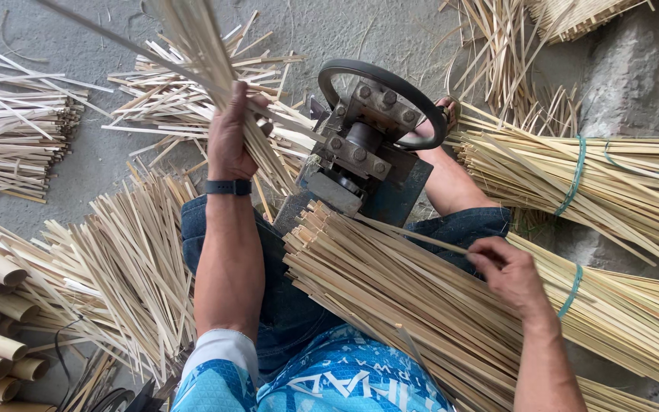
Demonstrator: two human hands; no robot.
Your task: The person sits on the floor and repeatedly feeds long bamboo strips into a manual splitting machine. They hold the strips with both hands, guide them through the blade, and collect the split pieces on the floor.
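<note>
Left hand grips a sheaf of thin strips above the splitting machine; right hand pinches one strip off the bundle on the lap. Feeding that strip straight and level would likely serve best.

A: The bamboo strips are pale straw-yellow; their ties green.
B: The machine is dark grey-blue; the wristband black; the shirt blue with white pattern.
</note>
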